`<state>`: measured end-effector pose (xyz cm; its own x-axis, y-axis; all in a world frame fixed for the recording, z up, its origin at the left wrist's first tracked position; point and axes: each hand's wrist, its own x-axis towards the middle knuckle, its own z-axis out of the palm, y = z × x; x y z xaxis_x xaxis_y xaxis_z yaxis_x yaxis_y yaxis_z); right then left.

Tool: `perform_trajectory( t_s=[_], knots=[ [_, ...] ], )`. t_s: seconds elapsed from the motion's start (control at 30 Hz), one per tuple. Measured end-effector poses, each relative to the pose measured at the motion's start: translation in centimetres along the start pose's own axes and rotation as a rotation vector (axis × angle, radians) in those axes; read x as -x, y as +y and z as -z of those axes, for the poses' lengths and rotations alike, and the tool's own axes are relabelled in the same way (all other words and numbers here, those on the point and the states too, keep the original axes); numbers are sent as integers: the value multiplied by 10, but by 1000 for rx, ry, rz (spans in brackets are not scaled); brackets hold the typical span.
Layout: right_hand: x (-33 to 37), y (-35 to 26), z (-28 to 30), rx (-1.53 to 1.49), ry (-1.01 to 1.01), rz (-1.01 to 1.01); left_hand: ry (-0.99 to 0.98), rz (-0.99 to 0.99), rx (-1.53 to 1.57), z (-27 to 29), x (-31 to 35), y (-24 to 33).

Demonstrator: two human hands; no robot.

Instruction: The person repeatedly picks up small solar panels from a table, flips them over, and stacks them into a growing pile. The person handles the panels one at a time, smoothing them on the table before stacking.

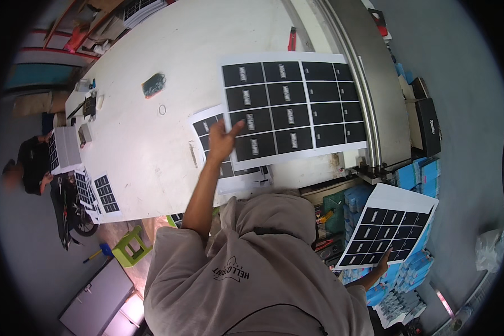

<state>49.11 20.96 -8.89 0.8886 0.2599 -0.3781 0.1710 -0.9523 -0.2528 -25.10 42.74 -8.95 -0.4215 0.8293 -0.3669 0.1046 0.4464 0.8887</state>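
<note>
At the left edge of a large white sheet printed with black rectangles [288, 101], my left hand [222, 141] grips with a thumb and finger on its face. That sheet's right edge meets a long metal rail [369, 112]; whether it runs beneath the rail I cannot tell. Partly covered by it, more printed sheets [204, 120] lie on the white table [134, 134]. Out to the right and beyond the table's near edge, my right hand [379, 270] holds a second printed sheet [389, 227] by its lower edge, tilted. The fingers behind that sheet are hidden.
A red cutter knife [292, 39] lies by the rail, a dark pad [153, 85] farther left. Blue bundles [414, 176] are stacked at the right. Another person [33, 162] holds sheets at the table's left end. A green stool [131, 246] stands on the floor.
</note>
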Motion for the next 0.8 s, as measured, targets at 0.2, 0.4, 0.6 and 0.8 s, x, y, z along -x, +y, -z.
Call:
perform_trajectory(
  t_s=[0.2, 0.4, 0.6, 0.8],
  knots=[
    [-22, 15, 2, 75, -9, -59, 303, -12, 70, 170, 95, 73],
    [-6, -10, 0, 403, 352, -197, 468, -64, 28, 175, 145, 106],
    [-65, 43, 84, 10, 650, 171, 140, 300, -159, 124, 46, -162],
    [80, -70, 172, -218, 797, 717, 614, 34, -946, 31, 20, -190]
  ],
)
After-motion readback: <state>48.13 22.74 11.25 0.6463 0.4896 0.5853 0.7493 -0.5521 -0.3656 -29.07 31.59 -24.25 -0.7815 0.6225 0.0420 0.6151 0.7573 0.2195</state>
